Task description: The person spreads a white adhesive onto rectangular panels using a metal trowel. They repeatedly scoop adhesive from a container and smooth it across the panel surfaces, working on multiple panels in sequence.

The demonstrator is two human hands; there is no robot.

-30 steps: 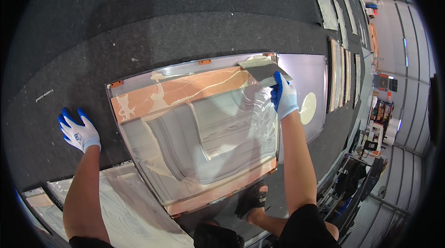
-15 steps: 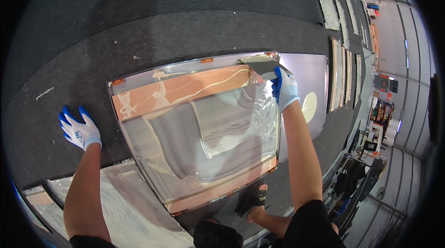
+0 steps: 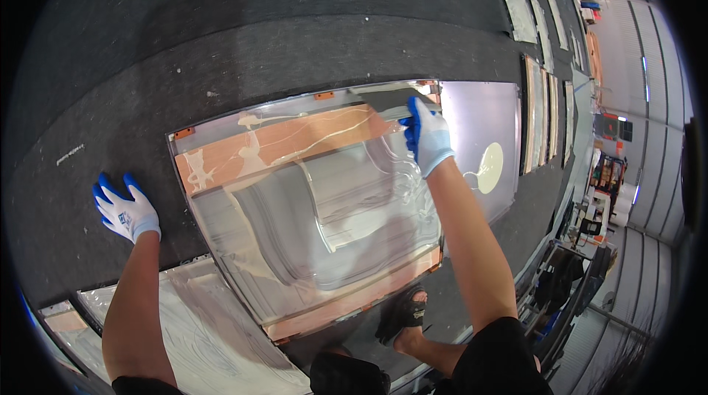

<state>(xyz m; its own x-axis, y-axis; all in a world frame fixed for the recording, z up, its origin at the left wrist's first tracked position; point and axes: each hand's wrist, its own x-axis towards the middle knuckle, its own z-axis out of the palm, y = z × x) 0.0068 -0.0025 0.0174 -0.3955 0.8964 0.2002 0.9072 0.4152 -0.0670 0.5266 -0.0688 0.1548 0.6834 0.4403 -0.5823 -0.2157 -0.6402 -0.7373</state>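
Sandal (image 3: pixel 402 315) and bare foot sit at the six o'clock edge, just below the near rim of a large glossy panel (image 3: pixel 310 203), with a dark knee beside them. At seven o'clock a second pale sheet (image 3: pixel 199 336) lies flat on the dark mat (image 3: pixel 221 41), its corner tucked under the panel's near left edge.

The left hand (image 3: pixel 127 209), in a white glove with blue fingertips, rests at nine o'clock on the bare mat, fingers spread wide and flat, holding nothing and set apart from the panel's left edge. The forearm runs down from it to the lower rim.

The panel fills the middle, a rounded rectangle with copper-coloured bands along its far and near edges and small orange tabs on its rim. A clear film covers it, wrinkled and reflective.

The right hand (image 3: pixel 426 135), gloved alike, is at one o'clock on the panel's far right corner, fingers closed narrow on the film's lifted edge (image 3: pixel 383 100). Its forearm crosses the panel's right side and hides that edge.

Past it, at two o'clock, a pale lilac sheet (image 3: pixel 479 122) carries a cream oval patch (image 3: pixel 490 168). Beyond, narrow panels (image 3: pixel 542 115) stand in a row, and at three o'clock shelving (image 3: pixel 601 181) holds small items too blurred to tell.
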